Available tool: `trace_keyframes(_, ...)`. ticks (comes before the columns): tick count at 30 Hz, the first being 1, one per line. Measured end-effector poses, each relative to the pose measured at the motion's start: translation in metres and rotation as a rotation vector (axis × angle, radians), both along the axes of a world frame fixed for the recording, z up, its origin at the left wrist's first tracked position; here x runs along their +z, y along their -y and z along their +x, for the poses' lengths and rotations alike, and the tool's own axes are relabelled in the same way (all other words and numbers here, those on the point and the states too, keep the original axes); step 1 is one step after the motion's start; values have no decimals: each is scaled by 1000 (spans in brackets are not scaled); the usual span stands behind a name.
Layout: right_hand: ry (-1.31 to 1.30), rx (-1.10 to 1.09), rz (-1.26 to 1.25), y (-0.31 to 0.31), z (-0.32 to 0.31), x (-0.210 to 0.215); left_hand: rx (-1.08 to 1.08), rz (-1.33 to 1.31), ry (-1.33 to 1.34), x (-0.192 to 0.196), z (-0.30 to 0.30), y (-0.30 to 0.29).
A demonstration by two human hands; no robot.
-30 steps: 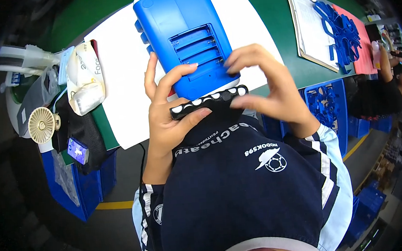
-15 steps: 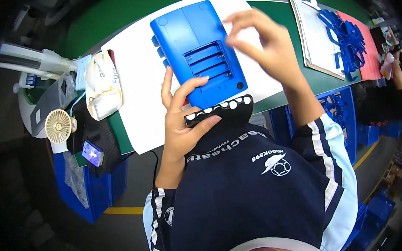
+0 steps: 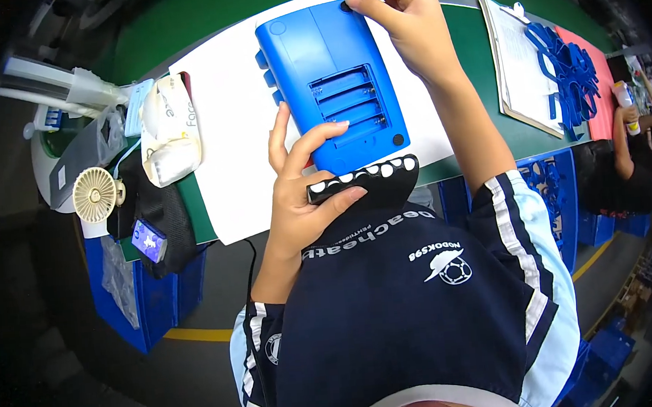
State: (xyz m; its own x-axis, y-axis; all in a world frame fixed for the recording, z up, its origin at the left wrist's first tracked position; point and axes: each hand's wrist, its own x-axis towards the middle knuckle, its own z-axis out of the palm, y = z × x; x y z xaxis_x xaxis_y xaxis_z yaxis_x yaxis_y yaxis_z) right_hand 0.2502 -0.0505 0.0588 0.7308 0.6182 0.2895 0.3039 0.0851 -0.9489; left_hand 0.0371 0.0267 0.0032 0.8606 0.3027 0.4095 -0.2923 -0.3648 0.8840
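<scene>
The left hand (image 3: 303, 197) clamps the near end of the blue plastic keyboard casing (image 3: 333, 82) lying back-up on the white sheet (image 3: 231, 142), while the right hand (image 3: 400, 24) pinches its far corner.

- Blue plastic housing (image 3: 333, 89): lies back-up in the upper centre of the frame, its ribbed battery bay open.
- Black strip with white keys (image 3: 362, 180): lies along the housing's lower edge, mid-frame.
</scene>
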Motion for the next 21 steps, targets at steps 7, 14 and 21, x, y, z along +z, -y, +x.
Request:
trace_keyframes(7, 4, -4, 0, -1, 0, -1, 5, 18, -12, 3, -1, 1)
trace_keyframes(14, -21, 26, 22, -1, 2, -4, -7, 37, 6, 3, 1, 0)
trace_keyframes(21, 599, -187, -102, 4, -22, 6, -5, 22, 19, 2, 1, 1)
